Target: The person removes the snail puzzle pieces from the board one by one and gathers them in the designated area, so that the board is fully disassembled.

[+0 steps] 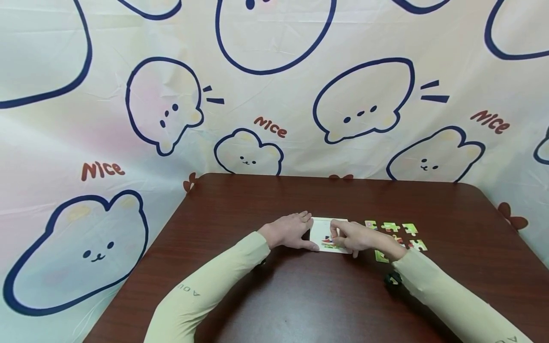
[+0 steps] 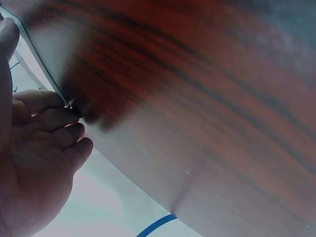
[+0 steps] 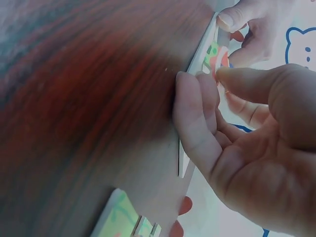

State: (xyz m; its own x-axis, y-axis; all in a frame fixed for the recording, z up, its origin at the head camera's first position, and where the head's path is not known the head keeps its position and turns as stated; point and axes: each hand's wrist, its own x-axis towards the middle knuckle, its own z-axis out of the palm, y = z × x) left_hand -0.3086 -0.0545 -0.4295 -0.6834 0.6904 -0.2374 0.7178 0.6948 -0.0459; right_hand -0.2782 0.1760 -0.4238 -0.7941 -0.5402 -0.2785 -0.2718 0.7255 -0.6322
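A white puzzle board [image 1: 319, 227] with a small red-and-green picture part near its lower edge lies on the table. Along its left side rests my left hand [image 1: 293, 231], thumb at the near corner and fingers extended toward the far one. In the left wrist view, the fingertips [image 2: 74, 118] meet the board's edge. My right hand [image 1: 355, 235] is over the board's right half, its fingers bent. Between its thumb and index finger, the right wrist view shows a small red, white and green puzzle piece [image 3: 222, 58], pinched close to the board and partly hidden by the fingers.
Several loose green puzzle pieces [image 1: 410, 229] lie right of the board, some partly behind my right wrist. The dark brown wooden table [image 1: 266, 195] reaches back to a white cloth backdrop [image 1: 300, 105] with blue cartoon outlines.
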